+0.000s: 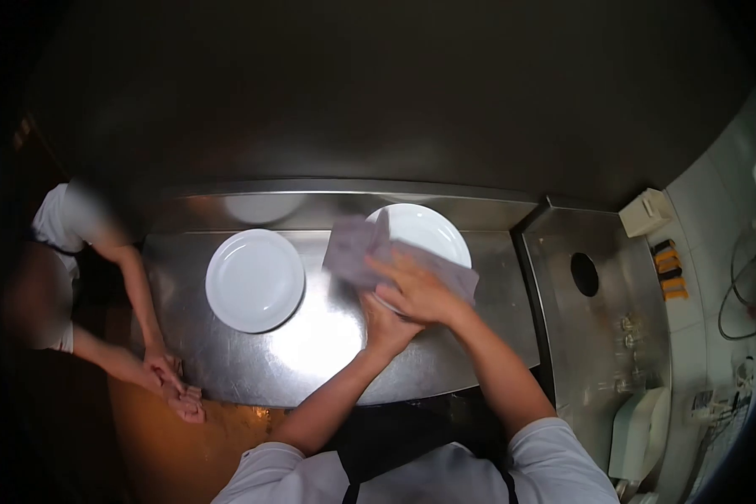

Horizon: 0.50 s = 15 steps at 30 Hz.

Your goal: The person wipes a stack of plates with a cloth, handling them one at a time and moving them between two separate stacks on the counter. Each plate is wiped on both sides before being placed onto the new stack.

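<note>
My left hand (388, 328) is closed on the near edge of a white plate (433, 227), tilted up above the steel counter. A greyish-purple cloth (353, 252) drapes over the plate's near part and hides much of it. My right hand (416, 290) grips the cloth and presses it against the plate, its fingers over the fabric and its wrist crossing close to my left hand. On the counter to the left lies a second round white plate (254, 281), untouched by either hand.
The steel counter (336, 361) runs below a dark wall. At the right is a steel surface with a round dark hole (585, 275), near a beige box (645, 212) and yellow-black items (670, 270). A co-worker's clasped hands (175, 385) are at the counter's left corner.
</note>
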Motion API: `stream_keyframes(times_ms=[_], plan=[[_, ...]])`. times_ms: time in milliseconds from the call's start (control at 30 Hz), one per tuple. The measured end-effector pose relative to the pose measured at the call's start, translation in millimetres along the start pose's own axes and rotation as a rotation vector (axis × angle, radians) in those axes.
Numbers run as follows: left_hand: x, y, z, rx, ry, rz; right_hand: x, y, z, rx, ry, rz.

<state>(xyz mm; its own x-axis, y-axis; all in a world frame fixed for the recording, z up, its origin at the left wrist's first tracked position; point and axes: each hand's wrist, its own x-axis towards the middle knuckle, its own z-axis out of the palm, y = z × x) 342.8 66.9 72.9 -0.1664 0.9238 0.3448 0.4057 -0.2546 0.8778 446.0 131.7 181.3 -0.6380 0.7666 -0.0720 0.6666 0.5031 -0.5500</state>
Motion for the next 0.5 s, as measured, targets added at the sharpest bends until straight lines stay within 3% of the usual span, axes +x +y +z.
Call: stream_keyframes(times_ms=[67,133,167,233,367,500], plan=[[0,-32,6,0.116,-0.224,0.106,-30,-5,-13,0.066,-0.113,-0.116],[3,-25,5,0.232,-0.251,0.136,-51,8,-22,0.029,-0.138,-0.025],[9,5,-9,0.291,-0.169,0.112,-59,15,-27,0.013,-0.159,0.016],[7,20,-11,-0.142,0.073,-0.098,-57,35,-41,-0.192,-0.057,0.116],[7,22,-9,-0.106,0.055,-0.108,-13,78,-44,-0.288,0.092,0.118],[6,26,-6,-0.29,0.068,-0.153,28,67,-18,-0.168,0.086,-0.012]])
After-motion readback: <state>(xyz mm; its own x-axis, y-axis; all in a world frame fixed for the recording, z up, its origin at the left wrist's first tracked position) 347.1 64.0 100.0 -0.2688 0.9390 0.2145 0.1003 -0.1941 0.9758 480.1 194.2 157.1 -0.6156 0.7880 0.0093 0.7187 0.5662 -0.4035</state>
